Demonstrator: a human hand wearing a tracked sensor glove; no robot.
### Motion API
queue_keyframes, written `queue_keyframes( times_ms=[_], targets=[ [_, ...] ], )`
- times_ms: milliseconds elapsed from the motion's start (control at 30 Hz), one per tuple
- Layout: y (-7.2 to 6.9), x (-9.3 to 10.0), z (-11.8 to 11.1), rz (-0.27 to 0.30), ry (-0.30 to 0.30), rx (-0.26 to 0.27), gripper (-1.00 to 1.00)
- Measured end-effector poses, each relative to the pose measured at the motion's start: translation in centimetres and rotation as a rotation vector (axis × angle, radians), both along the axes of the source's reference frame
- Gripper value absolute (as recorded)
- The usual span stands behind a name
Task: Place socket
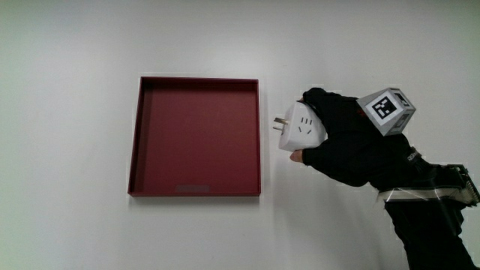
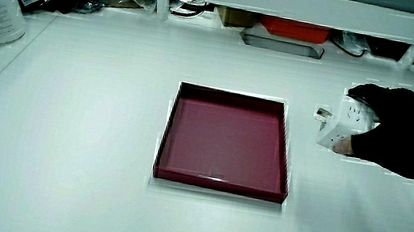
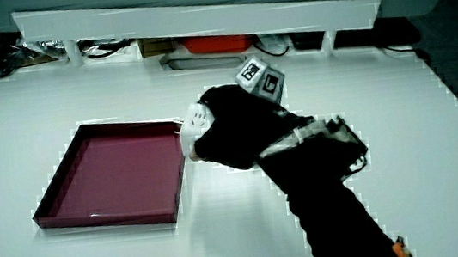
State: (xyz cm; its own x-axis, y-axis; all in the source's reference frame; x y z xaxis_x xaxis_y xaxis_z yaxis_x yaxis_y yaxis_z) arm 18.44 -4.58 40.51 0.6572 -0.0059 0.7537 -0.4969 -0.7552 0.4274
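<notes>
Your tray (image 1: 196, 136) sits flat on the table (image 1: 67, 150), a shallow square in dark red with low walls and nothing inside it. It lies just beside your hand, with a narrow strip of bare table between its nearest wall and the socket. In both side views the tray (image 2: 226, 140) (image 3: 113, 172) shows the same way, level and unoccupied.

Your socket (image 1: 300, 128) is a small white block with metal prongs sticking out toward the tray. It is not in the tray; it is just outside that wall, in your grasp. A side view (image 2: 340, 123) shows the block sitting low at the table, though you cannot tell whether it touches the surface.

Your hand (image 1: 349, 146) is clamped on the socket, fingers (image 1: 319, 100) curled over its top and the thumb under its near edge. The patterned cube (image 1: 387, 110) rides on the back of the glove, and your forearm (image 1: 431, 217) runs back toward you. In a side view (image 3: 242, 131) the hand hides most of the socket.
</notes>
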Motion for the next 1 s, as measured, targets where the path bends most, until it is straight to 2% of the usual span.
queue_keyframes(
  times_ms=[33,167,267,333,367,400,467,533,633,900,933,1000],
  targets=[
    [-0.1,0.3,0.3,-0.005,0.02,0.013,0.0],
    [-0.3,1.5,1.8,0.019,0.044,-0.008,0.0],
    [-0.3,2.2,2.7,0.041,0.087,-0.038,0.0],
    [-0.4,2.7,4.2,0.046,0.177,-0.013,0.0],
    [-0.3,2.5,3.9,0.058,0.137,0.005,0.0],
    [-0.3,2.9,4.9,0.066,0.166,-0.001,0.0],
    [-0.2,3.0,5.5,0.065,0.156,-0.024,0.0],
    [-0.1,3.0,6.3,0.065,0.193,-0.029,0.0],
    [0.1,3.2,7.2,0.067,0.211,-0.05,0.0],
    [0.5,3.3,9.3,0.056,0.25,-0.079,0.0],
    [0.6,3.3,9.2,0.071,0.229,-0.089,0.0],
    [0.6,3.4,9.4,0.082,0.24,-0.081,0.0]
  ],
)
